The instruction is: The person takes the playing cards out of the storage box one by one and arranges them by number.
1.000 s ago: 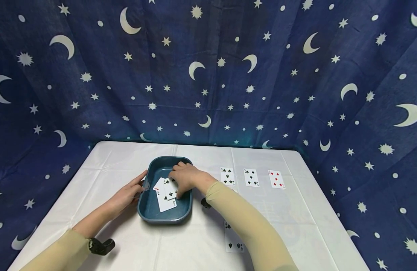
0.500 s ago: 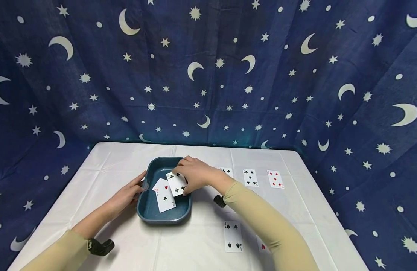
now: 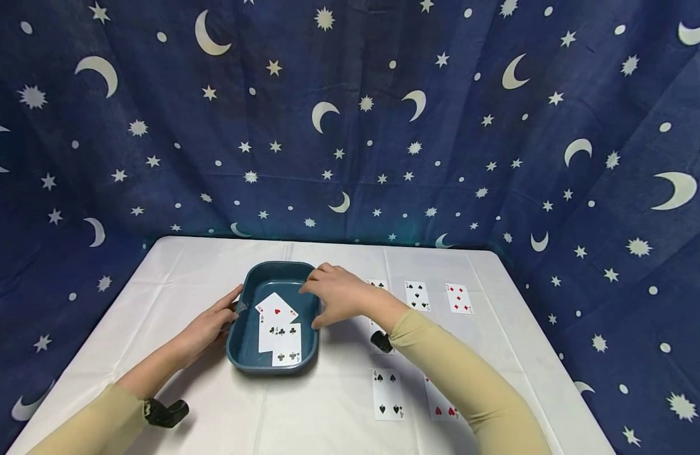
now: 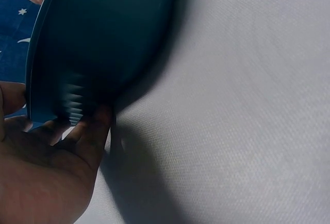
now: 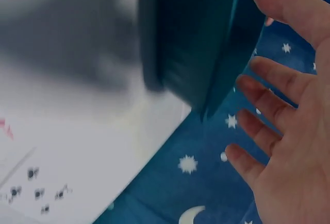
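A dark teal plastic bin (image 3: 234, 341) stands on the white-covered table. Inside it lie an ace of hearts (image 3: 277, 309), a partly covered ace of clubs (image 3: 265, 338) and a four of clubs (image 3: 287, 346) that overlaps the ace of clubs. My left hand (image 3: 209, 327) rests its fingers against the bin's outer left wall, as the left wrist view also shows. Over the bin's right rim hovers my right hand (image 3: 341, 296), fingers spread and holding nothing. In the right wrist view its palm and fingers (image 5: 270, 105) are plainly apart from the wall.
Right of the bin are a five of spades (image 3: 417, 296), a five of diamonds (image 3: 459, 298) and a partly hidden club card (image 3: 378, 284). Nearer lie a four of spades (image 3: 387, 395) and a half-covered heart card (image 3: 439, 403). A starry blue cloth (image 3: 350, 126) hangs behind the table.
My right hand, which was pinching the four of clubs, has let it go and drawn right to the rim. That card now lies nearer the bin's front. The left hand keeps its place.
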The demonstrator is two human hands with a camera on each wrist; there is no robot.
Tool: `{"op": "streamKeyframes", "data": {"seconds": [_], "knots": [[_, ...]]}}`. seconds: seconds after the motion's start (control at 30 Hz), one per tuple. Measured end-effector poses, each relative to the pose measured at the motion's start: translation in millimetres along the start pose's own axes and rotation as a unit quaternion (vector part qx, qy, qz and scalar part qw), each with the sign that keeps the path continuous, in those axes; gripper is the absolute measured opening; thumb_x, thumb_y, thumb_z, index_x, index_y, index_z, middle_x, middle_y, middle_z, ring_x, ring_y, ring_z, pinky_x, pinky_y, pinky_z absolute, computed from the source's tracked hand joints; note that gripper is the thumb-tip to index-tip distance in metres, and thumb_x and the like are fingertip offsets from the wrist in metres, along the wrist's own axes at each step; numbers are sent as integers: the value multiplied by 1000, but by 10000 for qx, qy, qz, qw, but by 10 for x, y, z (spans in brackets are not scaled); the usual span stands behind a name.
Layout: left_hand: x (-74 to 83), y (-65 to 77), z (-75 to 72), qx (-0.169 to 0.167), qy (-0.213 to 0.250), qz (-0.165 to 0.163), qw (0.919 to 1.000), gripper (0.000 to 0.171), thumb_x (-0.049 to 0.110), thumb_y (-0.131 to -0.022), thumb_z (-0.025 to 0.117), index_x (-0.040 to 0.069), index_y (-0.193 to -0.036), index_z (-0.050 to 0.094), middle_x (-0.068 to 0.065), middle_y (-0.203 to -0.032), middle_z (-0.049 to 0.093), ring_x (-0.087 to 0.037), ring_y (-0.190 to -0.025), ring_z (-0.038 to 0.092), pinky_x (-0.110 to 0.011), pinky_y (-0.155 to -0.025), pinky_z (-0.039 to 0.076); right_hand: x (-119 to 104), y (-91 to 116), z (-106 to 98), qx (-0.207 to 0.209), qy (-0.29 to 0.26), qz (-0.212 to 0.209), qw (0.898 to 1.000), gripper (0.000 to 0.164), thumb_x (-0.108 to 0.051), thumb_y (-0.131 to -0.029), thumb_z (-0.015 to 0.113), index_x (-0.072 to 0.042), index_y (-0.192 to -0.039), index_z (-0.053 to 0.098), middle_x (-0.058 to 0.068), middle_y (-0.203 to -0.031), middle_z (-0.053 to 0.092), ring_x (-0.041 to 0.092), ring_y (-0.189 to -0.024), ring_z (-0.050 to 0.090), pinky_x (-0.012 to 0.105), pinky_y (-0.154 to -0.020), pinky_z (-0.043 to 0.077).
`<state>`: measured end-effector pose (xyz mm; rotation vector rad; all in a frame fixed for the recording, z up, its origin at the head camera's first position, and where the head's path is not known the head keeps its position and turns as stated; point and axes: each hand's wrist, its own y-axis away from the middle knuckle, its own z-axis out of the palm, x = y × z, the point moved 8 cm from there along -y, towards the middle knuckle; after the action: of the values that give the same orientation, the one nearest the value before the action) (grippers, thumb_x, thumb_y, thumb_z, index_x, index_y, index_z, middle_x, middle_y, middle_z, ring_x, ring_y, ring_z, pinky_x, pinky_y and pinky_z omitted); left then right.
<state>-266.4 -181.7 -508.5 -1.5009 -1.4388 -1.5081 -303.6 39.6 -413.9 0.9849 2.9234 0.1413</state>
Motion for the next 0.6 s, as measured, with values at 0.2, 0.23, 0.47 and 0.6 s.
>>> {"op": "streamKeyframes", "data": {"seconds": [0.2,0.23,0.47,0.6], "knots": [[-13,-1,4,37,7,22,10000,72,14,-103,39,25,-167,6,-25,-168,10,-46,-148,27,-62,-114,28,-251,-167,230,-297,534,-185,9980,71,-66,-78,78,-26,-135,66,-6,-129,60,17,-121,48,37,-104,40],[-16,-3,1,39,3,28,10000,72,14,-104,39,25,-167,6,-25,-168,10,-46,-148,27,-62,-113,29,-295,-199,279,-365,641,-190,9971,72,-69,-77,77,-26,-134,66,-7,-127,60,16,-118,48,37,-103,40],[-40,-17,-3,28,46,-14,10000,71,14,-104,39,26,-166,6,-25,-168,8,-46,-149,25,-63,-114,26,-524,-352,551,-862,1245,65,9885,92,-80,-67,76,-23,-137,60,-6,-125,57,14,-113,48,36,-98,41],[-40,-25,-26,60,47,-56,10000,71,16,-104,40,27,-166,7,-23,-169,9,-44,-150,24,-62,-115,25,-558,-415,623,-913,1298,164,9872,99,-78,-65,79,-21,-143,55,-5,-127,56,14,-113,48,34,-95,41]]}}
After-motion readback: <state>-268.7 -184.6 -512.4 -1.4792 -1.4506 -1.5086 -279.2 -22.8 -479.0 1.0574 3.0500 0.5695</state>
